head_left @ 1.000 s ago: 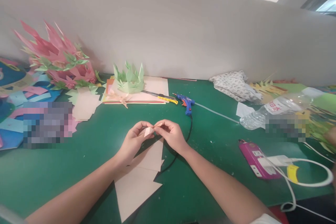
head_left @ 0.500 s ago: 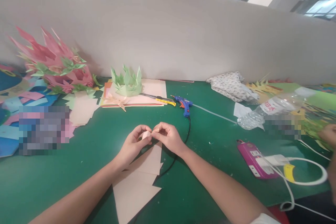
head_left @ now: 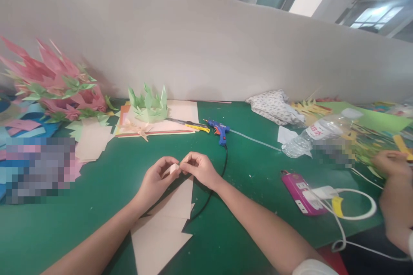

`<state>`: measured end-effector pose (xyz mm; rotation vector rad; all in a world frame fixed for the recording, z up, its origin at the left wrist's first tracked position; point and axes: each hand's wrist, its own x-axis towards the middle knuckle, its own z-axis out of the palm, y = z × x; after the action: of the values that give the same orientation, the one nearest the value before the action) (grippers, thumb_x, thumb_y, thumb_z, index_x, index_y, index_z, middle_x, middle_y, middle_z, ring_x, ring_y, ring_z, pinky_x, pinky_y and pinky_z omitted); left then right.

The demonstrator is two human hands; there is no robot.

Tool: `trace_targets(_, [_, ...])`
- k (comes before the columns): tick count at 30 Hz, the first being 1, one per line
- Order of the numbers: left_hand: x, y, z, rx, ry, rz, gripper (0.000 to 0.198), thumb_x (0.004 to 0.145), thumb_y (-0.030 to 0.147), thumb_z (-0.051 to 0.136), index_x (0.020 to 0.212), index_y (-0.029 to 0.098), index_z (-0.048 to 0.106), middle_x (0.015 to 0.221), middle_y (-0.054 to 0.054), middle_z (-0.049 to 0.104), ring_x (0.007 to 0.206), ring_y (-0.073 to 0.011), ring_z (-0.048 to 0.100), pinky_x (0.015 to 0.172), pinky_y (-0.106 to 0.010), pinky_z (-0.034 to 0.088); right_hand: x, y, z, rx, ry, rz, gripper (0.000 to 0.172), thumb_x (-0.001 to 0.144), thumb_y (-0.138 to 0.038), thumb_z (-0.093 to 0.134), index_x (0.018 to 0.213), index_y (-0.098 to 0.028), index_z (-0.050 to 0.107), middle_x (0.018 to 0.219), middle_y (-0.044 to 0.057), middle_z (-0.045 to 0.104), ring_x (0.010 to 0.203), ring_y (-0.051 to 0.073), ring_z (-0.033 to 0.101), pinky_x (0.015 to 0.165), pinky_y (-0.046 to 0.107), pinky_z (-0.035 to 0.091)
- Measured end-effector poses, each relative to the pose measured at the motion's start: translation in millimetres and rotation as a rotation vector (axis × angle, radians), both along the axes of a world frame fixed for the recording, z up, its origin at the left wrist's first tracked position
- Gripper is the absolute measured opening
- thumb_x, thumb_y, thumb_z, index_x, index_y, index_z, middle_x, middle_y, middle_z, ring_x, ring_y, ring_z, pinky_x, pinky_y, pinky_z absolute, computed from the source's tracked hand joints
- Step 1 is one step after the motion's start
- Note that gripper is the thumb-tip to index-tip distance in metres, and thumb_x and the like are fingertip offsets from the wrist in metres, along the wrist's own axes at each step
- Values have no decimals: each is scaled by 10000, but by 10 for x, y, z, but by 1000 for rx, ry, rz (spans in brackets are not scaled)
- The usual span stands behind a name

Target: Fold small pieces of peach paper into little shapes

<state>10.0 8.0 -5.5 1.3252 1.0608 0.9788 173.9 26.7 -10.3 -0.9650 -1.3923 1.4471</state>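
Note:
A small folded piece of pale pink paper (head_left: 174, 168) is pinched between the fingers of my left hand (head_left: 158, 180). My right hand (head_left: 200, 171) meets it fingertip to fingertip, pinching the far end of the same piece. Both hands hover above cut sheets of pale pink paper (head_left: 159, 240) with pointed, jagged edges, which lie on the green table. Beyond my hands, a blue glue gun (head_left: 220, 131) rests on its side with a clear glue stick (head_left: 254, 140) out of its back. Left of it lies a yellow utility knife (head_left: 197, 127).
A green paper crown (head_left: 150, 105) stands on stacked paper sheets (head_left: 183, 111). Pink paper flowers (head_left: 64, 81) fill the left. At the right are a plastic bottle (head_left: 318, 133), a purple power strip (head_left: 301, 193) with a white cable, and another person's hand (head_left: 392, 163). A grey partition (head_left: 206, 47) closes the back.
The view has swung slightly right, so most things sit further left. My hands keep pinching the small paper piece. The other person's arm shows more, with a yellow strip at its hand.

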Motion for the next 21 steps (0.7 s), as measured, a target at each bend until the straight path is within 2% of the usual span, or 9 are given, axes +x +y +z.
trace_targets(4, [3, -6, 34, -50, -36, 6, 196, 748, 320, 593, 877, 197, 511, 805, 27, 536, 668, -97, 545, 673, -230, 462, -18, 4, 11, 6, 19, 23, 182, 709, -309, 669, 676, -158, 573, 670, -9, 598, 558, 84, 510, 566, 225, 421])
trace_targets(12, [2, 10, 31, -93, -61, 24, 200, 735, 280, 615, 874, 198, 496, 865, 25, 508, 739, -89, 518, 695, -200, 442, 18, -30, 44, 17, 14, 74, 182, 696, -321, 675, 717, -151, 614, 759, 18, 630, 706, 127, 586, 706, 272, 462])
trace_targets(16, [5, 28, 30, -108, -49, 21, 217, 722, 271, 626, 872, 194, 489, 832, 25, 522, 717, -89, 526, 678, -199, 438, 38, -27, 42, 3, -10, 93, 172, 712, -310, 660, 755, -150, 613, 739, 15, 628, 683, 121, 581, 678, 260, 453])
trace_targets(21, [15, 37, 47, -127, -65, -6, 226, 716, 283, 633, 851, 192, 477, 752, 33, 547, 683, -95, 552, 684, -213, 448, 55, -7, -1, -37, -80, 70, 151, 721, -290, 645, 731, -149, 593, 631, -4, 590, 580, 106, 545, 575, 236, 424])
